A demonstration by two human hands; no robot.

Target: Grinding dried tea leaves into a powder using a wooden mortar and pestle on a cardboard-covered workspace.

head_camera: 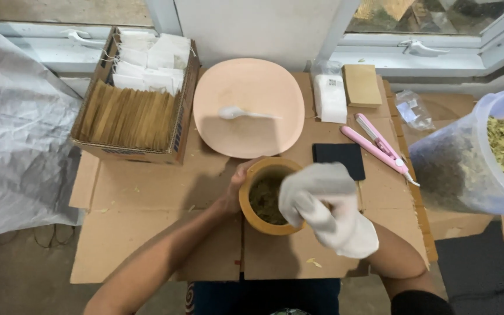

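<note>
— Hands first: what is held?

— An orange-brown bowl (pixel 269 195) is steadied on the cardboard-covered desk (pixel 147 233) by the bare left hand (pixel 234 189), whose grip is wrapped round the near-left rim. The gloved right hand (pixel 325 207) is hung over the bowl's right side, fingers curled down toward the inside; whether anything is pinched there cannot be told, since the fingertips are blurred and turned away.

— What is seen in the bowl?

— A dark greenish heap of dried leaf matter, filling it partway. Some loose flakes are scattered on the cardboard near it.

— And behind the bowl?

— A black square pad (pixel 339 158) is laid just beyond the glove. Past that, a pink plate (pixel 249 125) is set with a white spoon (pixel 243 113) on it and nothing else; no leaf has been put there. To its right a pink sealer (pixel 377 143) is lying, then a pack of white sachets (pixel 329 98) and a tan stack (pixel 361 85).

— How much seems done?

— Judged from the layout, little is finished: the box (pixel 135 96) at far left is packed with tan envelopes and white bags, apparently all flat and unfilled, and no filled bag can be seen anywhere. The tub (pixel 485 157) at right is well stocked with dried leaves, so most of the material appears unused.
</note>
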